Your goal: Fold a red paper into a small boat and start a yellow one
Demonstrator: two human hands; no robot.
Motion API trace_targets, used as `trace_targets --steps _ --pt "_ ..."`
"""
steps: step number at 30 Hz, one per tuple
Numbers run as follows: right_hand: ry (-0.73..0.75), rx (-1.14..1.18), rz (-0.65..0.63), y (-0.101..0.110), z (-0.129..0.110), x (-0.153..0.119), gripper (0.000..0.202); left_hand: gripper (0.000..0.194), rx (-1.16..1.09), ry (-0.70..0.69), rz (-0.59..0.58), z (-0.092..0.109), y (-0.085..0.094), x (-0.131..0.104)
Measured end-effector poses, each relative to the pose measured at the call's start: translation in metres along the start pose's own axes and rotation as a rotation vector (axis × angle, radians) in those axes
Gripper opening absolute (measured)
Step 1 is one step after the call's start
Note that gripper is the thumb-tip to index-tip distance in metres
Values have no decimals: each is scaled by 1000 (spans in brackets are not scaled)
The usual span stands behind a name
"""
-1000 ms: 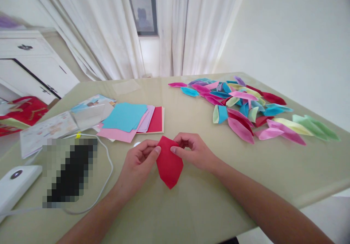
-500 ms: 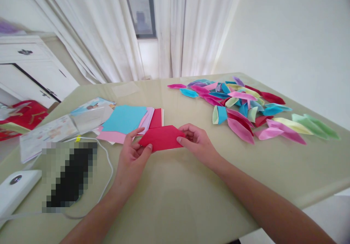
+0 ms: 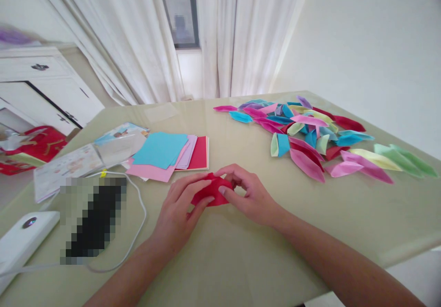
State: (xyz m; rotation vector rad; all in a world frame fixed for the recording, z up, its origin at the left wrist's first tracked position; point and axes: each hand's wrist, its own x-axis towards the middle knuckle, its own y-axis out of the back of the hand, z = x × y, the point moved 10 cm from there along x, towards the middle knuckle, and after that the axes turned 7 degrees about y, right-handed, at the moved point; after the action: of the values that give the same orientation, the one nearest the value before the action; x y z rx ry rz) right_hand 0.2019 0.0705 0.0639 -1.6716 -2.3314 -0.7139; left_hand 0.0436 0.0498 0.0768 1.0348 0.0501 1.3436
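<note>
I have both hands on the red paper [image 3: 215, 191], which is folded small and sits at the near middle of the table [image 3: 237, 256], a little right of the sheets [image 3: 159, 148]. My left hand [image 3: 181, 201] has its left end pinched, thumb on the near side and fingers laid over the top. My right hand [image 3: 248, 193] pinches the other end, thumb pressed on the face and fingers curled behind. Whether the paper touches the table I cannot tell from here.

The sheets lie loosely stacked, blue on top, with pink, lilac and red edges poking out. Left of them I see the booklets [image 3: 70, 169]; nearer, a white cable [image 3: 144, 213] loops beside a dark blurred patch [image 3: 94, 224], and a white device [image 3: 29, 231] lies at the near left. On the far right, many folded papers [image 3: 306, 165] are heaped in pink, blue, green, yellow and red.
</note>
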Motion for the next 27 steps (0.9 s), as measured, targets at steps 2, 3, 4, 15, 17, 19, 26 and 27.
trace_targets --steps 2,3,4,15,17,19,26,27 --pt "-23 12 -16 -1 2 0 25 24 -75 79 -28 -6 -2 0" --pt "-36 18 -24 -2 3 0 25 21 -109 128 -45 -10 -3 0" --pt "-50 25 -33 -2 4 0 26 20 -141 178 -65 -14 -5 0" --pt "-59 184 -33 4 5 3 28 24 -697 645 -123 -50 -18 -6" --pt "-80 217 6 9 8 4 24 27 -836 729 -129 -57 -25 -12" --pt "-91 261 20 11 10 5 24 26 -939 755 -153 -58 -30 -15" --pt "-109 300 -32 6 6 6 33 21 -879 606 -270 -36 -28 -7" --pt "-107 275 -44 5 4 6 34 20 -848 547 -263 -30 -24 -3"
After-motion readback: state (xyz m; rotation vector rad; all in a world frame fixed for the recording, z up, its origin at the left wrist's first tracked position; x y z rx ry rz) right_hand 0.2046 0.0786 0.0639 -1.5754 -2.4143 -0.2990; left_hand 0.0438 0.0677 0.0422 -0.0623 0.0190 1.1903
